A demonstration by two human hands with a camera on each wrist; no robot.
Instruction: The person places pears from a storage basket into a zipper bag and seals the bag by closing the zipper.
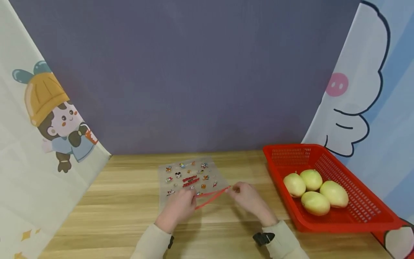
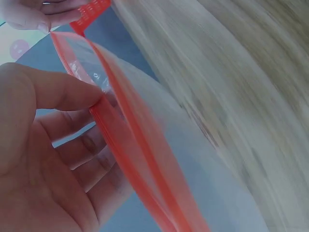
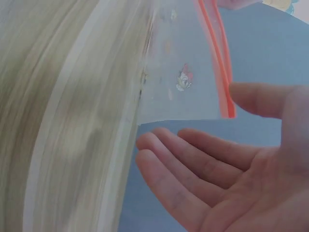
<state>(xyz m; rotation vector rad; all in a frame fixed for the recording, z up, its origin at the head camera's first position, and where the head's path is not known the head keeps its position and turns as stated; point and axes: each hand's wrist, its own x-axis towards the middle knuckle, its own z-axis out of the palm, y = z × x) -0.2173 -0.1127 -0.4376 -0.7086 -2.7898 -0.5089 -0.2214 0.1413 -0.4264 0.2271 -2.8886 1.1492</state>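
Note:
A clear zip bag printed with small cartoon figures hangs low over the wooden table, its mouth towards me. Its red zip strips stand apart, so the mouth gapes. My left hand pinches one strip between thumb and forefinger, the other fingers behind it. At the bag's right corner is my right hand. In the right wrist view its thumb lies against or just beside the corner; I cannot tell which. The other fingers are loosely stretched, apart from the bag. No contents show in the bag.
A red plastic basket stands to the right on the table. Inside it lie several pale yellow-green, rounded fruits. A dark grey panel closes the back, and printed cloths hang at both sides.

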